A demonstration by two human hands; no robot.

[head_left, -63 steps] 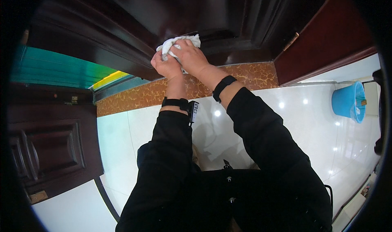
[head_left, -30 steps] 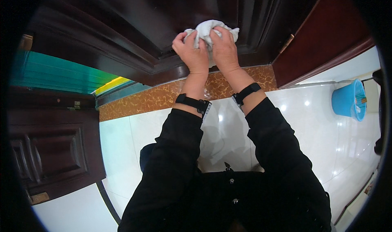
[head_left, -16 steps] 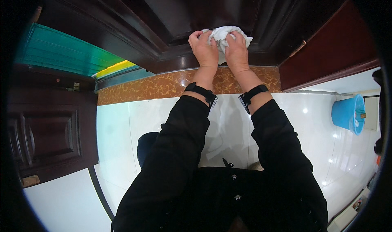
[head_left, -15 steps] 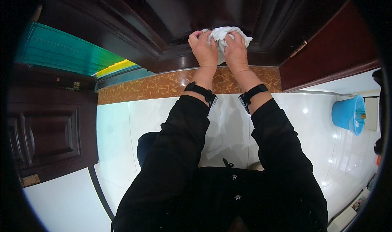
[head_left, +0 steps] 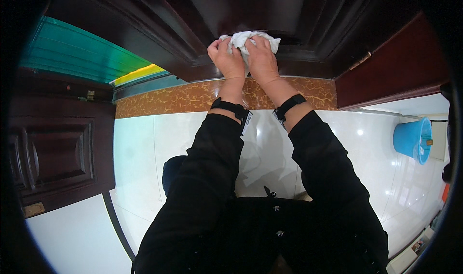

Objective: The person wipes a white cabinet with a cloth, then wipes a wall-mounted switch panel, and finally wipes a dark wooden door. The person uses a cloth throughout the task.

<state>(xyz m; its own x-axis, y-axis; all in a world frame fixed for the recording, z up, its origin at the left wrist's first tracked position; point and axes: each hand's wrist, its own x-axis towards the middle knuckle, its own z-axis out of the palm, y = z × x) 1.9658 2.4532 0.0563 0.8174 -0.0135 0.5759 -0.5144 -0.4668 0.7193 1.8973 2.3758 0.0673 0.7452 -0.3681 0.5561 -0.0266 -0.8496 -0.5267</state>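
A crumpled white cloth (head_left: pixel 239 39) is pressed against the lower part of a dark brown panelled door (head_left: pixel 255 11). My left hand (head_left: pixel 226 59) grips the cloth's left side with bent fingers. On its right side my right hand (head_left: pixel 262 59) is closed over the same cloth, the fingertips partly sunk in its folds. Both arms reach forward in black sleeves, a black strap round each wrist. Just below the hands runs a brown marbled threshold strip (head_left: pixel 289 92).
At the right a blue bucket (head_left: pixel 407 138) stands on the white tiled floor (head_left: pixel 357 158). A second dark door leaf (head_left: pixel 58 151) is at the left. Green and yellow panels (head_left: pixel 82 52) show through the gap, and a reddish-brown panel (head_left: pixel 395 64) borders the door's right.
Both hands have slid a little to the left along the door, taking the cloth with them. Their grip on it looks the same.
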